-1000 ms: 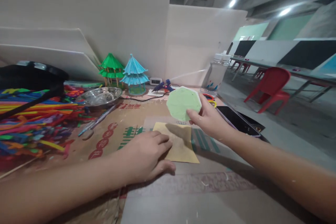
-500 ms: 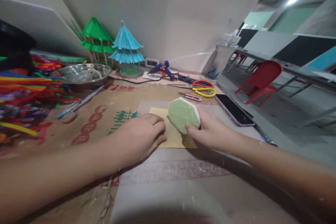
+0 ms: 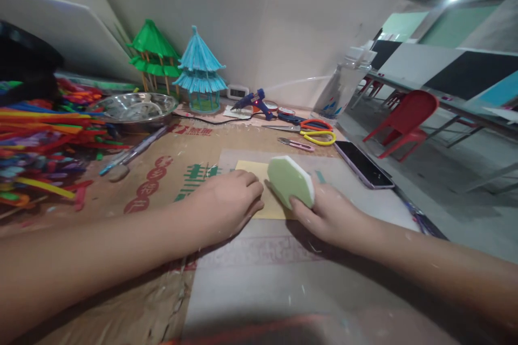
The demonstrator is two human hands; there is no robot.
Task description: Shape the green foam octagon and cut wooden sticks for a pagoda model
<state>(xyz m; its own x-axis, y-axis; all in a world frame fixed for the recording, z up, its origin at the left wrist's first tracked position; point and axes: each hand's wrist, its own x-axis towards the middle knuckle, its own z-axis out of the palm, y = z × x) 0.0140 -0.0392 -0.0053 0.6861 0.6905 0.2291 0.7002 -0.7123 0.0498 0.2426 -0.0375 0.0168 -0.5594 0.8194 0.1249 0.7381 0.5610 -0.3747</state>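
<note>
My right hand (image 3: 327, 210) grips a flat, many-sided foam board piece (image 3: 288, 180) by its lower right edge, thumb across the front. Its face is pale green and its edge is white. The piece is tilted up above a yellow sheet of paper (image 3: 273, 212). On the left part of that sheet rests my left hand (image 3: 232, 199), palm down, with its fingers loosely bent and touching the paper. Nothing shows in its grasp, though its fingertips are partly hidden.
Scissors (image 3: 318, 132), pink-handled snips (image 3: 297, 144) and a phone (image 3: 364, 166) lie beyond my right hand. Behind stand a blue glue gun (image 3: 254, 101), blue (image 3: 201, 64) and green (image 3: 154, 46) model pavilions. At left are a metal bowl (image 3: 135, 108) and colourful pipe cleaners (image 3: 44, 140).
The foam board piece has turned in my right hand, so more of its white edge shows. My left hand stays on the yellow sheet. The whole view has shifted slightly.
</note>
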